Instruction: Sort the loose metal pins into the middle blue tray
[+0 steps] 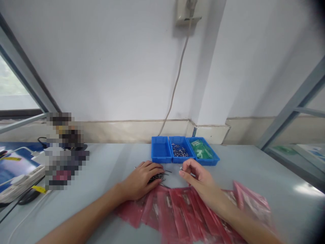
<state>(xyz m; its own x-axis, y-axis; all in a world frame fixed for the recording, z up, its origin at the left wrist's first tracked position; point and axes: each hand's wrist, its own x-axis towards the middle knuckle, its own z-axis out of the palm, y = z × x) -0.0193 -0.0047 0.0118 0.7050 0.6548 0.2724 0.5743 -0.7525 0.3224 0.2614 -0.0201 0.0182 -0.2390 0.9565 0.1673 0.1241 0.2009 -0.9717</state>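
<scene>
Several dark, thin metal pins lie in a loose pile on the table. My left hand rests over that pile, thumb and fingers apart around it, hiding part of it. To the right, my right hand is closed in a pinch just in front of the blue trays. A small shiny metal piece shows at its fingertips; its exact kind is too small to tell. Below both hands, pink plastic bags overlap in a row, with small metal parts visible inside some. My right forearm crosses over several of them.
Behind the hands stand three blue trays: a left tray, a middle one with short metal pins, and a right one with green plastic packets. Power strips and cables lie at left. A cord hangs down the wall.
</scene>
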